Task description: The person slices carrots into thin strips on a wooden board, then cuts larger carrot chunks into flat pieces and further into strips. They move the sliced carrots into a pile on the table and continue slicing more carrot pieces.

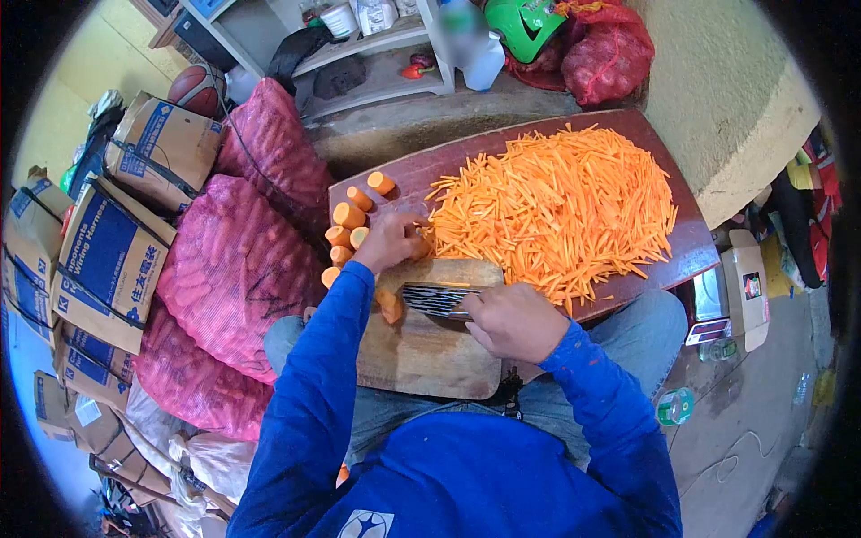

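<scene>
My right hand [518, 320] grips a cutter with several parallel metal blades [435, 299], held over the wooden cutting board [430, 359]. An orange carrot piece [388, 306] lies on the board just left of the blades. Beyond the board's far left corner, my left hand [392, 243] has its fingers curled around what looks like a carrot piece, mostly hidden by the hand. Thick peeled carrot chunks [349, 215] stand and lie left of that hand. To its right spreads a large heap of cut carrot sticks [556, 211].
The heap rests on a dark red table [686, 255]. Pink mesh sacks [238, 269] and cardboard boxes [112, 260] crowd the left. A shelf [377, 54] stands behind. On the right are a scale [708, 309] and a plastic jar [675, 406] on the floor.
</scene>
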`<state>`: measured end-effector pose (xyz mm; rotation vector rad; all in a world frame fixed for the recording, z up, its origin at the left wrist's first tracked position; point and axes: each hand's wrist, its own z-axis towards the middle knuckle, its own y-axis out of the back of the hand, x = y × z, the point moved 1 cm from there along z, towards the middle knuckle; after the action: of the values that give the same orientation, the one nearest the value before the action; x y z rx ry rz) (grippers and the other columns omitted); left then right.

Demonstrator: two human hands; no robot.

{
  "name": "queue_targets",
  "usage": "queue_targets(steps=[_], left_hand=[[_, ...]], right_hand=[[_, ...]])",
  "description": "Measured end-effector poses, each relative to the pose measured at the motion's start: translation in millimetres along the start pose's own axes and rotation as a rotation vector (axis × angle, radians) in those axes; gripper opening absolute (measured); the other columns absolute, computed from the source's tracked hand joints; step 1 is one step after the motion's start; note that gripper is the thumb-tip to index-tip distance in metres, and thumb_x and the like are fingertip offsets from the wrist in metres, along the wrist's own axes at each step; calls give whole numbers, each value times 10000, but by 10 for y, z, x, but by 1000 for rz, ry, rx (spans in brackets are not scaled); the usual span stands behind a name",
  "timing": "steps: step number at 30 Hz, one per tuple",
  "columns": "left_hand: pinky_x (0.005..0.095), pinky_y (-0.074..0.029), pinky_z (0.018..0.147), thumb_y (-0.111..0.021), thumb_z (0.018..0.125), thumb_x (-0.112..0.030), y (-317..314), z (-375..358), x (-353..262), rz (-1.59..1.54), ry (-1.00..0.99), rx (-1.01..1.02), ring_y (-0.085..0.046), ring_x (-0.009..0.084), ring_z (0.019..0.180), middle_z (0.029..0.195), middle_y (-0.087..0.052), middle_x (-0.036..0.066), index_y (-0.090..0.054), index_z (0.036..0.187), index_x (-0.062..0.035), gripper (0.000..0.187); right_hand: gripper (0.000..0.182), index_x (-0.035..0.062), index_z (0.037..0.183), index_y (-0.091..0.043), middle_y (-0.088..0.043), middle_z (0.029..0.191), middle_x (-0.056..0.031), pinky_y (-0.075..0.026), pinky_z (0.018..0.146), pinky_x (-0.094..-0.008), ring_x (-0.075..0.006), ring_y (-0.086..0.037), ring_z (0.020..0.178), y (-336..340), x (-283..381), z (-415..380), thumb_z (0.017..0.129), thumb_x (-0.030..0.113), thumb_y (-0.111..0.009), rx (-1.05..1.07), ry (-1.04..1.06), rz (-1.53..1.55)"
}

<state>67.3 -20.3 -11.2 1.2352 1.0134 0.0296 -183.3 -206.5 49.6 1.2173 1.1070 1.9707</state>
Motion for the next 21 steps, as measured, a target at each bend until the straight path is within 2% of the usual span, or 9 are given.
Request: queue_targets(steps=[7, 10, 13, 15, 16, 18, 19, 21], left_hand=[[371, -581, 744, -770, 830, -57, -85, 47, 109, 68, -172, 80, -718, 254, 788, 934, -764, 194, -750, 1241, 7, 416], [391, -578, 738, -785, 849, -89, -143, 73, 135, 208, -206, 4, -723, 265, 794, 950, -770, 200, -747, 1246, 1, 408], [379, -565, 719, -779, 861, -39, -55, 78, 108, 236, -200, -34, -718, 226, 793, 920, -769, 171, -751, 1259, -19, 399], [359, -543, 692, -757, 858, 46, 41, 45, 55, 3, -10, -44, -693, 158, 791, 883, -763, 121, -757, 1275, -38, 426], [359, -543, 692, -757, 858, 46, 91, 33, 1, 5, -8, -43, -693, 158, 791, 883, -763, 121, -757, 1275, -38, 426], [313, -543, 706, -735, 851, 110, 169, 22, -43, -54, 47, -62, -670, 98, 832, 892, -765, 72, -779, 1241, -34, 418], [313, -543, 706, -735, 851, 110, 169, 29, -13, -53, 49, -64, -670, 98, 832, 892, -765, 72, -779, 1241, -34, 418], [292, -568, 741, -738, 860, 106, 160, 47, 15, -186, -83, -135, -686, 91, 864, 940, -782, 50, -799, 1191, -19, 359]], right_hand=[[182, -17, 926, -628, -699, 778, -205, -579, 677, -530, -407, -729, 752, -14, 13, 1, 922, 164, -636, 16, 2, 3], [180, -16, 930, -629, -699, 773, -201, -581, 678, -530, -404, -729, 752, -29, -2, -6, 923, 164, -639, 14, 5, 0], [183, -17, 942, -630, -699, 772, -200, -582, 679, -533, -407, -728, 751, -40, -19, -20, 923, 164, -641, -6, 11, 4], [186, -18, 950, -631, -698, 770, -199, -582, 680, -536, -409, -727, 750, -35, -25, -19, 924, 166, -643, -14, 14, 2], [190, -17, 954, -634, -699, 780, -202, -583, 684, -537, -412, -727, 756, -33, -22, -20, 925, 170, -645, -4, 9, 3], [193, -16, 959, -637, -701, 789, -204, -584, 688, -539, -414, -727, 762, -39, -18, -20, 927, 175, -648, 7, 6, 7], [197, -14, 961, -638, -702, 789, -202, -583, 689, -541, -414, -728, 765, -40, -21, -18, 930, 180, -649, 11, 2, 10], [201, -12, 963, -639, -703, 789, -200, -583, 690, -542, -414, -728, 767, -43, -27, -23, 933, 186, -651, 15, -3, 12]])
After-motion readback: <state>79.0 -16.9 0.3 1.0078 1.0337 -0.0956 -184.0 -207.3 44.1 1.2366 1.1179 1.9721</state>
